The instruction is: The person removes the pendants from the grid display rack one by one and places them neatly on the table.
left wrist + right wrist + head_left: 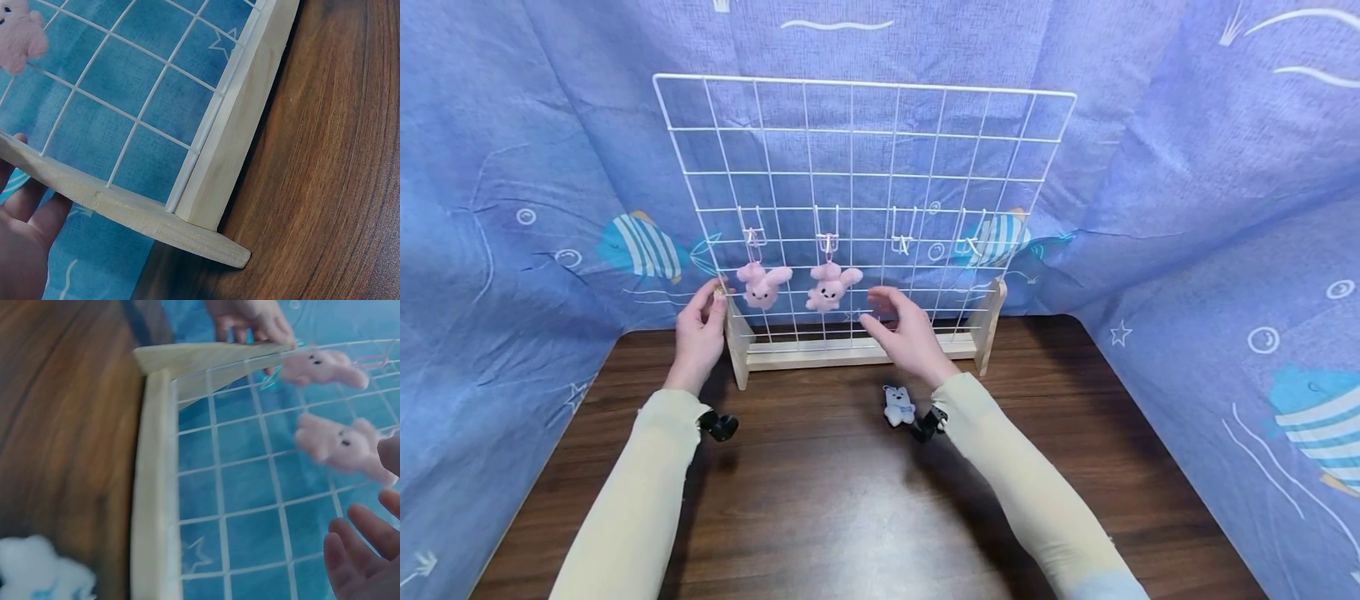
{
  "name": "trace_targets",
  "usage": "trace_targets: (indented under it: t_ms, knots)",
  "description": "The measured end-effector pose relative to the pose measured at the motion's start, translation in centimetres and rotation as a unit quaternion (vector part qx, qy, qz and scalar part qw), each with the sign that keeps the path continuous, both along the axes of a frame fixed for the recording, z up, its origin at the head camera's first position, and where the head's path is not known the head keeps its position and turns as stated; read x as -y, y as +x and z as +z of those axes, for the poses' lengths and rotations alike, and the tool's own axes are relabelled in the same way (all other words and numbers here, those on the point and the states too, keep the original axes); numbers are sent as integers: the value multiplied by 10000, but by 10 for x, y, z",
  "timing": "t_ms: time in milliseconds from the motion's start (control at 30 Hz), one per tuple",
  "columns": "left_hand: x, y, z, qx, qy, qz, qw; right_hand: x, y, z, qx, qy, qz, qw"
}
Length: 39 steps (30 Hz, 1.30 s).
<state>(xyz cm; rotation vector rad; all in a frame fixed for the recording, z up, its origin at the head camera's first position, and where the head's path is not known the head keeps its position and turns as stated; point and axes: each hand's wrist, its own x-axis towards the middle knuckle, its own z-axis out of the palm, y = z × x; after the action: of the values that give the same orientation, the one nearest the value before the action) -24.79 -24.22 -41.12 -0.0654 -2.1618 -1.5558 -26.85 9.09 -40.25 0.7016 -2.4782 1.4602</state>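
My left hand (697,335) grips the left wooden side support (739,354) of a white wire grid rack (852,131), with fingers behind it in the left wrist view. My right hand (912,337) is held in front of the grid, fingers loosely bent, nothing between them. Just left of it hangs a pink bunny plush keychain (827,292) on a hook. Another pink bunny keychain (763,288) hangs further left, near the left hand. Below the right hand, a pale grey-white plush keychain (898,408) lies on the table.
Two white hooks, a middle one (902,244) and a right one (972,246), carry nothing. The rack stands at the back of the dark wooden table (820,500). Behind and beside it hangs a blue fish-patterned cloth (1187,208).
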Motion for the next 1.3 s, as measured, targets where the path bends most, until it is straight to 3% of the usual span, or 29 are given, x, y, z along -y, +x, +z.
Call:
trace_targets:
  t_ms: [233,367,533,733,967,1300]
  knots:
    - [13,-20,-25,-2,-19,150,9999,18,-4,21,-271,-324,119,9990]
    - [16,-25,-31,-88,-23,111,9999,25,-7,27,-347,-535,55,9979]
    - [15,-24,-28,-157,-19,76,9998,30,-9,32,-260,-753,-48,9968]
    - [15,-23,-26,-180,11,29,9998,33,-11,36,-319,-665,-134,9972]
    - [1,-3,0,120,-39,24,9999,37,-14,41,-284,-654,-125,9974]
    - [1,-3,-2,76,-13,44,10000,48,-13,52,-25,-238,-425,9988]
